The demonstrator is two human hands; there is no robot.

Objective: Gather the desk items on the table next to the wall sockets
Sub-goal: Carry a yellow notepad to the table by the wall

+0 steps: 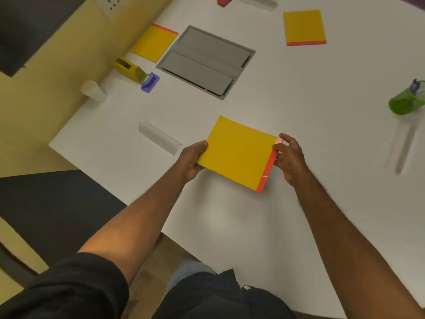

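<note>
I hold a yellow notepad with a red spine just above the white table. My left hand grips its left edge and my right hand pinches the red spine on the right. A second yellow notepad lies at the far left by the wall, below the wall sockets. A third yellow notepad lies at the far right. A yellow tape dispenser and a purple stapler-like item sit near the wall.
A grey flip-lid cable box is set into the table's middle. A clear name holder lies left of my hands, another at the far edge. A white cup, a red item and a green pen cup are around.
</note>
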